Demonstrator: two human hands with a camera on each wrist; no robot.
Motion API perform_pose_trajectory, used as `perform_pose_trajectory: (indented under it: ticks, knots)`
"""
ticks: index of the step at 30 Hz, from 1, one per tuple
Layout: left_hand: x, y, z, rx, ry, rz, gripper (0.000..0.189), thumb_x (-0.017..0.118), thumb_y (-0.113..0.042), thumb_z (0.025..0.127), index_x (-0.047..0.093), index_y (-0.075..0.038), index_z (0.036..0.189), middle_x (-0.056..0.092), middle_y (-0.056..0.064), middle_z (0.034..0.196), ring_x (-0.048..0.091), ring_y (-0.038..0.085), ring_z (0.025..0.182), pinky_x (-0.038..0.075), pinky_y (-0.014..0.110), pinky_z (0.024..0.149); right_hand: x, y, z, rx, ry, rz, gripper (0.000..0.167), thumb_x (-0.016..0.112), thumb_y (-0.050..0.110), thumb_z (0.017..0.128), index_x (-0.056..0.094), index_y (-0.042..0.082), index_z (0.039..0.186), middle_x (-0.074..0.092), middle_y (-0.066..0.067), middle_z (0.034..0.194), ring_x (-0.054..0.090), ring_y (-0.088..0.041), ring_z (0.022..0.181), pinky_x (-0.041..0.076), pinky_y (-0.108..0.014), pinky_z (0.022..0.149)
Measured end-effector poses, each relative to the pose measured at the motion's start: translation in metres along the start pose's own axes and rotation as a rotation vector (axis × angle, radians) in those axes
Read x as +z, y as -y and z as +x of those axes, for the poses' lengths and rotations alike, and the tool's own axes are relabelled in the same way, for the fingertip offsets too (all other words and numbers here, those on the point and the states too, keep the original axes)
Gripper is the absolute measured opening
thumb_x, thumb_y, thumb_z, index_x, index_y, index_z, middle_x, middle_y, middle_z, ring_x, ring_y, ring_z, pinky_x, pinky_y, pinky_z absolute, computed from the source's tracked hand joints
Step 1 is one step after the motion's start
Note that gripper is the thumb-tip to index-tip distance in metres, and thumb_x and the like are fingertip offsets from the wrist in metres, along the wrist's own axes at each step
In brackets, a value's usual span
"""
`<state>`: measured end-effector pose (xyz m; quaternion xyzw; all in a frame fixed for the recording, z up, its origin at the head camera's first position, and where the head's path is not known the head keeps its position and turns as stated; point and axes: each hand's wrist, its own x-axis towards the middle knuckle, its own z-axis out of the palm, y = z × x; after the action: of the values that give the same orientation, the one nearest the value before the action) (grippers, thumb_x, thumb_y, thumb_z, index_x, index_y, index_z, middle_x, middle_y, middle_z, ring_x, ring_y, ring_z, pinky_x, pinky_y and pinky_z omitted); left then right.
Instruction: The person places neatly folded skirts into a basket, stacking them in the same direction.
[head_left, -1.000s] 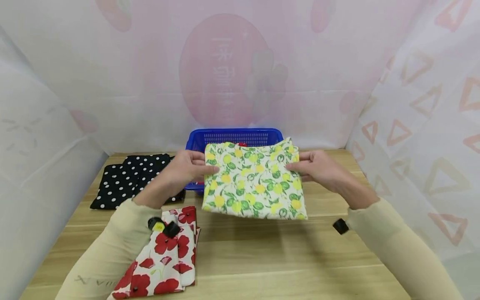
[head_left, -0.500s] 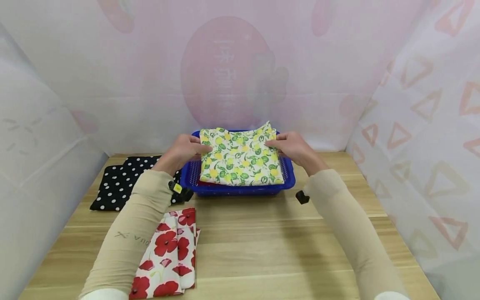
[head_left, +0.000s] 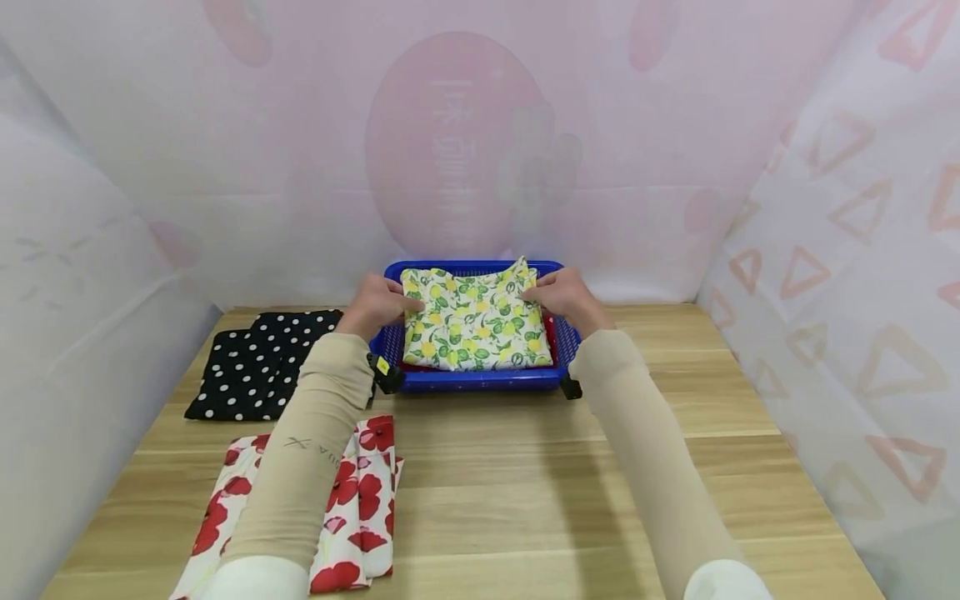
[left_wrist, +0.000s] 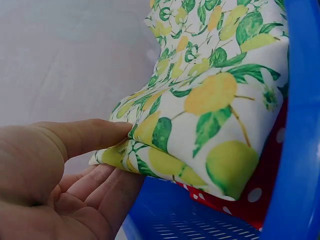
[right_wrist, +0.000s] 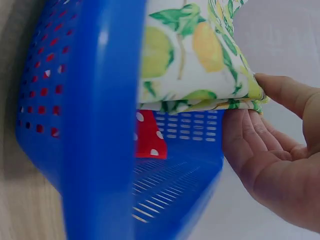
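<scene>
A folded white cloth with a lemon and green leaf print (head_left: 472, 323) lies level in the mouth of a blue plastic basket (head_left: 480, 382). My left hand (head_left: 381, 302) pinches its left edge, thumb on top and fingers underneath, as the left wrist view shows. At the opposite edge my right hand (head_left: 564, 297) grips the cloth the same way; in the right wrist view the thumb presses the layered folds (right_wrist: 210, 102) from above. Beneath it, inside the basket, a red cloth with white dots (right_wrist: 150, 137) shows in part.
Left of the basket lies a folded black cloth with white dots (head_left: 247, 367). Nearer the front left is a white cloth with red poppies (head_left: 367, 517), partly covered by my left sleeve. The wooden table (head_left: 480, 492) meets fabric walls at the back and sides.
Both hands have carried the lemon-print cloth forward and down, from in front of the basket to its mouth. The black and poppy cloths have stayed put.
</scene>
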<state>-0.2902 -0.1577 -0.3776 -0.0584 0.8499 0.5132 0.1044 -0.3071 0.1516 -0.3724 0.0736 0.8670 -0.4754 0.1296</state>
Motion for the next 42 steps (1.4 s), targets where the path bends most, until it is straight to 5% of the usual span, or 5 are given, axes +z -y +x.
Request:
perform_pose_trajectory:
  ticks: [17, 29, 34, 38, 42]
  knots:
    - [0.025, 0.014, 0.011, -0.007, -0.125, 0.361, 0.051, 0.078, -0.014, 0.093, 0.040, -0.014, 0.058, 0.044, -0.001, 0.055, 0.042, 0.016, 0.050, 0.042, 0.031, 0.053, 0.026, -0.015, -0.001, 0.037, -0.045, -0.082, 0.019, 0.074, 0.018, 0.099, 0.079, 0.001, 0.106, 0.074, -0.014, 0.112, 0.071, -0.032, 0.101, 0.060, -0.048, 0.099]
    - [-0.004, -0.014, -0.015, 0.202, -0.103, 0.654, 0.044, 0.064, -0.026, 0.104, 0.044, -0.010, 0.068, 0.036, 0.000, 0.060, 0.036, 0.015, 0.051, 0.034, 0.029, 0.049, -0.013, 0.000, -0.026, -0.030, 0.073, -0.279, 0.059, 0.059, 0.043, 0.107, 0.056, 0.002, 0.149, 0.056, -0.018, 0.154, 0.053, -0.036, 0.141, 0.047, -0.056, 0.119]
    - [-0.026, -0.017, -0.040, 0.262, -0.076, 0.755, 0.046, 0.059, -0.033, 0.106, 0.062, 0.008, 0.126, 0.068, 0.027, 0.114, 0.067, 0.036, 0.092, 0.060, 0.048, 0.080, -0.025, 0.001, -0.041, -0.164, 0.051, -0.390, 0.072, 0.054, 0.044, 0.109, 0.037, -0.002, 0.160, 0.042, -0.023, 0.165, 0.041, -0.042, 0.153, 0.041, -0.057, 0.123]
    - [-0.038, -0.013, -0.061, 0.288, -0.056, 0.827, 0.067, 0.056, -0.039, 0.107, 0.044, 0.006, 0.155, 0.052, 0.032, 0.153, 0.054, 0.051, 0.138, 0.049, 0.068, 0.110, -0.030, -0.009, -0.050, -0.270, 0.026, -0.522, 0.078, 0.052, 0.046, 0.109, 0.028, -0.005, 0.163, 0.035, -0.025, 0.169, 0.033, -0.044, 0.158, 0.034, -0.059, 0.127]
    - [-0.045, -0.001, -0.082, 0.279, -0.042, 0.893, 0.077, 0.056, -0.049, 0.105, 0.038, 0.003, 0.160, 0.046, 0.033, 0.158, 0.045, 0.053, 0.145, 0.044, 0.073, 0.111, -0.030, -0.027, -0.057, -0.332, -0.005, -0.684, 0.086, 0.047, 0.057, 0.108, 0.024, -0.002, 0.165, 0.029, -0.024, 0.172, 0.029, -0.044, 0.160, 0.029, -0.060, 0.129]
